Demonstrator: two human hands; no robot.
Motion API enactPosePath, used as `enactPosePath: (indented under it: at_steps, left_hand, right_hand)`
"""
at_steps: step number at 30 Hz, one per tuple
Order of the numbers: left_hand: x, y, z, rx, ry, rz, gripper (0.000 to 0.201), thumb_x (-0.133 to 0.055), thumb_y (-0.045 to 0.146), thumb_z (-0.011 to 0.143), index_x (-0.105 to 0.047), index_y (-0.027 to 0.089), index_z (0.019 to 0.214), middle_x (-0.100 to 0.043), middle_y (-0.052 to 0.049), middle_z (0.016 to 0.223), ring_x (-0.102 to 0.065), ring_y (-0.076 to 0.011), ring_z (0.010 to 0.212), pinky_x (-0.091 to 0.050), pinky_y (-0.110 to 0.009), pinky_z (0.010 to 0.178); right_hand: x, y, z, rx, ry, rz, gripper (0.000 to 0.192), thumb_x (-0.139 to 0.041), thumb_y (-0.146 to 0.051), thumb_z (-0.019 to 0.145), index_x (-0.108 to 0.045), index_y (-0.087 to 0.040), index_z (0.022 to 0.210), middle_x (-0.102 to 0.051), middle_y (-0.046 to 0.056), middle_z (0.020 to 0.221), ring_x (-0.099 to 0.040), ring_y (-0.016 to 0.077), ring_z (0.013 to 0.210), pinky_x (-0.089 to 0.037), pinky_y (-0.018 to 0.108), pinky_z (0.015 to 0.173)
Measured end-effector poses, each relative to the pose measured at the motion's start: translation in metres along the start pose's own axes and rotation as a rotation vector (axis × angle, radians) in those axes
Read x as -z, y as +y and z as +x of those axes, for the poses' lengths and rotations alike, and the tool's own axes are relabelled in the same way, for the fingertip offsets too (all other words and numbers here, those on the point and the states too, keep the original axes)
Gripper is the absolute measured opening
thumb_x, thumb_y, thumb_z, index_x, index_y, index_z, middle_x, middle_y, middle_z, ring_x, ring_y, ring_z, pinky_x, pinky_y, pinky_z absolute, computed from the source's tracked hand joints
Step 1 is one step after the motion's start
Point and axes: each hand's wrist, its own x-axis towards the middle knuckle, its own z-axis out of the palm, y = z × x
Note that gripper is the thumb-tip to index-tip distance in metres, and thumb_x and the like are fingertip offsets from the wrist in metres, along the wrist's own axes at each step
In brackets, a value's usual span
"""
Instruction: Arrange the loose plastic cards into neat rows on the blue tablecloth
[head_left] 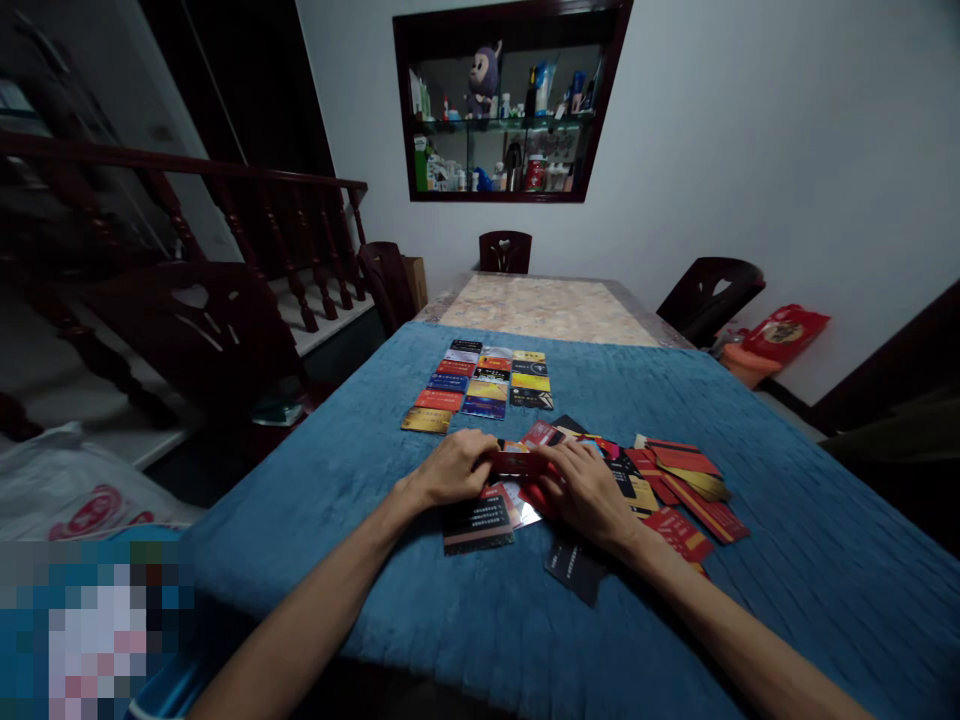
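Between my two hands, a dark red card [519, 463] is held by its ends, just above the loose cards on the table. My left hand [459, 467] pinches its left end with curled fingers. Its right end is in the fingers of my right hand [589, 488]. Under and beside my hands lies a messy heap of cards, with a black card [478, 525] near my left wrist and a dark grey card [574, 570] below my right hand. Red and gold cards [686, 475] spread out to the right. Farther off, overlapping cards [489, 385] form three columns.
A blue cloth [337, 480] covers the near part of the table, and the marbled tabletop [551, 303] shows beyond. Dark wooden chairs [506, 252] stand around it. A red bag [787, 333] sits at the right; a white plastic bag [82, 490] lies at the left.
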Motion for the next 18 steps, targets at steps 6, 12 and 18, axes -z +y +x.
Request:
enactPosePath:
  at_steps: [6,12,18]
  left_hand:
    - [0.0014,-0.0004,0.001,0.003,0.076,-0.066,0.021,-0.053,0.009,0.083,-0.067,0.016,0.097,-0.07,-0.006,0.09,-0.063,-0.0176,0.083,-0.051,-0.031,0.08]
    - [0.002,-0.0036,0.0036,-0.022,0.176,-0.166,0.02,-0.052,0.009,0.086,-0.066,0.017,0.098,-0.073,-0.006,0.096,-0.066,-0.0183,0.09,-0.053,-0.031,0.083]
    - [0.0005,-0.0057,0.004,-0.003,0.203,-0.192,0.02,-0.052,0.008,0.086,-0.065,0.017,0.099,-0.073,-0.006,0.097,-0.068,-0.0185,0.091,-0.053,-0.031,0.083]
  right_hand:
    - [0.0005,0.0012,0.0028,0.011,0.032,-0.024,0.033,-0.053,-0.019,0.092,-0.058,-0.019,0.125,-0.068,0.011,0.105,-0.06,0.0257,0.096,-0.048,0.043,0.085]
    - [0.0039,0.0022,0.0053,0.03,0.064,-0.052,0.045,-0.056,-0.021,0.092,-0.051,-0.019,0.137,-0.063,0.015,0.117,-0.056,0.029,0.106,-0.05,0.046,0.089]
    - [0.006,0.0029,0.0076,0.037,0.055,-0.067,0.049,-0.052,-0.023,0.095,-0.046,-0.02,0.143,-0.061,0.015,0.119,-0.056,0.0285,0.105,-0.052,0.045,0.086]
